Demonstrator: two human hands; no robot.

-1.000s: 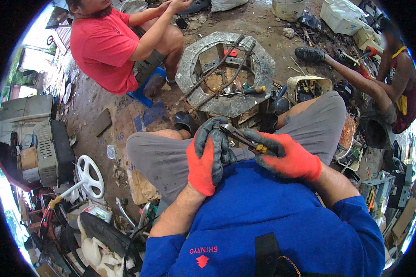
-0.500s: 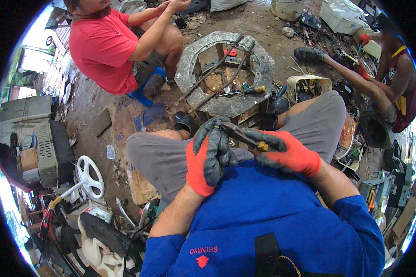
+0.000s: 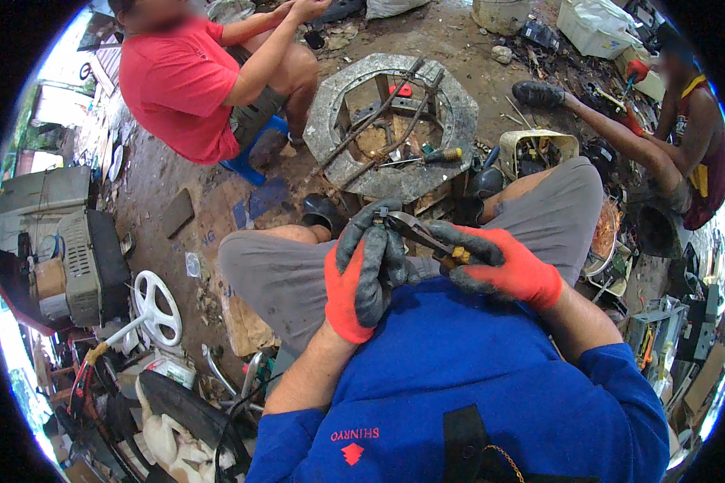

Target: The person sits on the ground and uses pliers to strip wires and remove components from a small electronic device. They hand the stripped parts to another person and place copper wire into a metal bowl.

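Both my hands wear orange gloves with dark grey palms and meet above my lap. My left hand (image 3: 364,278) is closed, pinching a small dark metal piece (image 3: 381,216) at its fingertips; most of that piece is hidden. In my right hand (image 3: 503,267) are pliers (image 3: 415,231) with worn yellow grips, their dark jaws reaching left to the small piece. Whether the jaws bite on it is too small to tell. Just beyond my knees stands a grey octagonal frame (image 3: 330,109) with a round opening. A screwdriver (image 3: 443,156) with a yellow-and-black handle lies on its near rim.
A person in a red shirt (image 3: 177,88) sits on a blue stool (image 3: 254,165) at far left. Another person (image 3: 697,149) with orange gloves works at far right. A cream bin (image 3: 568,145) holds scrap. At left are a white wheel (image 3: 159,310) and a plastic crate (image 3: 93,266).
My left fingertips have shifted slightly, and the small piece shows a little more at the plier tips. My right hand and the pliers have barely moved.
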